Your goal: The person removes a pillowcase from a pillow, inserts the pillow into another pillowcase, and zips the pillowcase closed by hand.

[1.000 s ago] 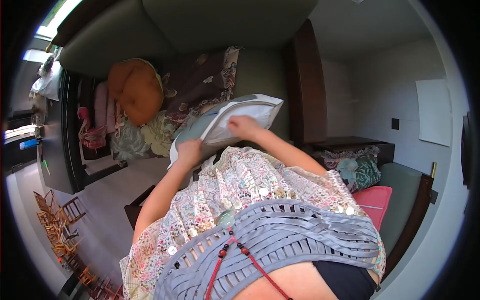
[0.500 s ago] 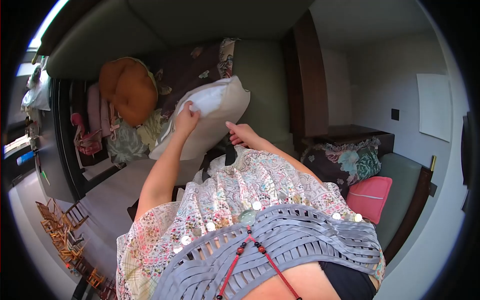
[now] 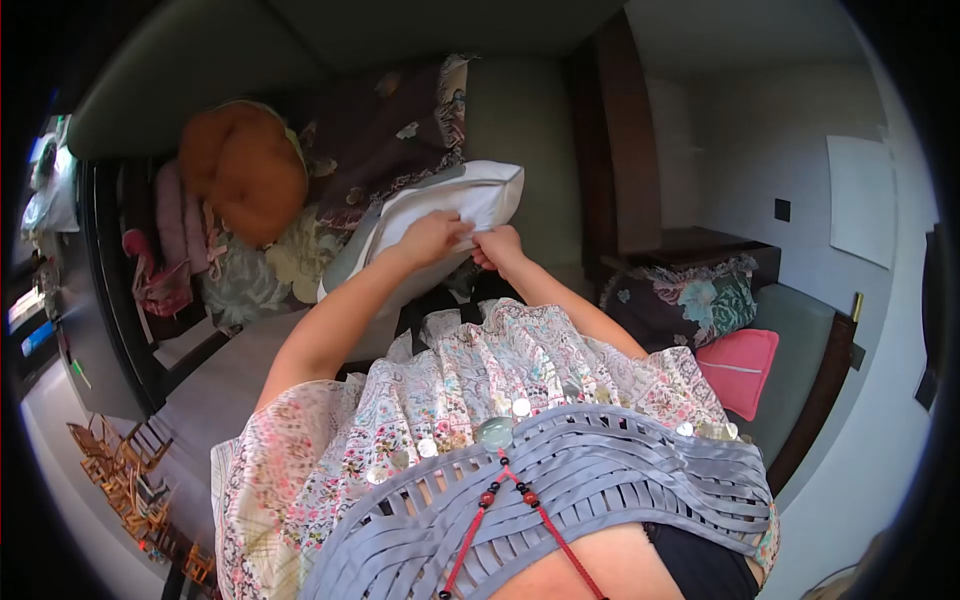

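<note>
A pale cushion cover (image 3: pixel 362 262) with a white inner cushion (image 3: pixel 490 200) showing at its opening lies tilted in front of me, over the sofa's edge. My left hand (image 3: pixel 432 240) reaches across the opening, fingers curled against the edge of the cover and the white filling. Right beside it, my right hand (image 3: pixel 498 248) is closed on the near edge of the cover. The two hands almost touch. What lies under my left fingertips is partly hidden.
An orange cushion (image 3: pixel 243 172) and a dark floral throw (image 3: pixel 375 130) lie on the green sofa (image 3: pixel 515 115). To the right are a floral fringed cushion (image 3: pixel 690 305) and a pink cushion (image 3: pixel 738 372). Small wooden chairs (image 3: pixel 115 470) stand at lower left.
My left hand has moved right along the opening, and my right hand has gone from apart to gripping the cover's edge. The cushion has tilted and shifted slightly right.
</note>
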`<action>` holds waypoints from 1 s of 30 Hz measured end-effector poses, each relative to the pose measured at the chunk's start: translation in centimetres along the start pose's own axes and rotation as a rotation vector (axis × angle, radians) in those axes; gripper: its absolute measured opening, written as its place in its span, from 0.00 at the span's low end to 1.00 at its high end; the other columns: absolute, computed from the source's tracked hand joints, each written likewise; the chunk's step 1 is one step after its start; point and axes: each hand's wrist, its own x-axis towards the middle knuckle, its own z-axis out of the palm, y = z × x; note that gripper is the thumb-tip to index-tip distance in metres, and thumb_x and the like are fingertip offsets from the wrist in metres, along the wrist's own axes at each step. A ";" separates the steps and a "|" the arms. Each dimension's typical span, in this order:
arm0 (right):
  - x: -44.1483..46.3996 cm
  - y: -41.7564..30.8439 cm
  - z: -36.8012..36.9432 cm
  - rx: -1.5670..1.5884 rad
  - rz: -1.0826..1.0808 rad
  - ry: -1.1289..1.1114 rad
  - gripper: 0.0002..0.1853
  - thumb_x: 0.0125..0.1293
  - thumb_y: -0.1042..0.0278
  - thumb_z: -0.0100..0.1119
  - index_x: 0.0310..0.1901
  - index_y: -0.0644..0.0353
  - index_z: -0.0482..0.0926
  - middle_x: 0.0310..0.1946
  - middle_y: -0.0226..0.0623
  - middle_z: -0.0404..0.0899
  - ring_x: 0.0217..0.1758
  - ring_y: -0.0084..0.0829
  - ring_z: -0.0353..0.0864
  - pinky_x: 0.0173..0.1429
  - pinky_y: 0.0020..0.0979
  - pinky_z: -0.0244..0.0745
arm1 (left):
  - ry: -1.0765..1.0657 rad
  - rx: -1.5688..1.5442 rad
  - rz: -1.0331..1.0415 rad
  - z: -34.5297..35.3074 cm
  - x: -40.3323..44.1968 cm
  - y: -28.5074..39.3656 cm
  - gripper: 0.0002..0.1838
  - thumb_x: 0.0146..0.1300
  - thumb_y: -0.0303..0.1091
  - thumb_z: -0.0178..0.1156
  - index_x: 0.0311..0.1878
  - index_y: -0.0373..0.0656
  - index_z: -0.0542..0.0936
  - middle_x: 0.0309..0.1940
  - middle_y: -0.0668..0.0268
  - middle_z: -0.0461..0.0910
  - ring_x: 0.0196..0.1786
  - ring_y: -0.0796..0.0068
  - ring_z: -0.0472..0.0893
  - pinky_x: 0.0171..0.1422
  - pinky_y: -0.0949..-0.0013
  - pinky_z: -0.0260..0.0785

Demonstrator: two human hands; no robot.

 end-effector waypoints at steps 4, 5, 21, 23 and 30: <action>-1.8 2.0 -1.0 0.073 -0.036 0.061 0.09 0.56 0.66 0.50 0.26 0.64 0.72 0.17 0.35 0.75 0.14 0.23 0.72 0.15 0.22 0.65 | -0.080 0.018 0.093 3.4 1.0 -2.6 0.26 0.43 0.23 0.58 0.51 0.51 0.73 0.45 0.57 0.71 0.49 0.55 0.71 0.53 0.63 0.64; -2.3 2.3 -1.1 0.096 -0.065 0.027 0.10 0.57 0.66 0.49 0.25 0.64 0.71 0.16 0.35 0.74 0.13 0.23 0.71 0.14 0.22 0.63 | -0.181 0.027 0.063 3.8 1.4 -3.1 0.26 0.45 0.25 0.57 0.52 0.54 0.72 0.48 0.59 0.70 0.51 0.57 0.69 0.56 0.63 0.62; 5.0 6.7 -1.7 -0.003 -0.110 0.364 0.14 0.52 0.63 0.47 0.24 0.67 0.76 0.18 0.42 0.76 0.15 0.34 0.75 0.18 0.33 0.69 | -0.201 -0.883 -0.509 11.9 3.2 1.6 0.15 0.52 0.27 0.51 0.45 0.39 0.75 0.46 0.54 0.75 0.50 0.57 0.73 0.55 0.62 0.62; 4.8 6.4 -1.8 -0.138 -0.123 0.375 0.15 0.52 0.63 0.47 0.23 0.68 0.76 0.17 0.44 0.75 0.14 0.36 0.75 0.19 0.34 0.69 | -0.229 -0.164 -0.482 11.3 3.2 3.5 0.14 0.49 0.24 0.52 0.41 0.39 0.76 0.42 0.51 0.75 0.48 0.51 0.72 0.52 0.59 0.64; 4.1 6.5 -3.7 0.125 0.135 0.195 0.14 0.55 0.63 0.44 0.24 0.65 0.75 0.20 0.42 0.78 0.18 0.33 0.78 0.19 0.31 0.71 | 0.472 0.401 -0.299 0.6 -0.4 9.3 0.12 0.45 0.24 0.56 0.37 0.41 0.75 0.34 0.54 0.74 0.38 0.55 0.75 0.39 0.57 0.68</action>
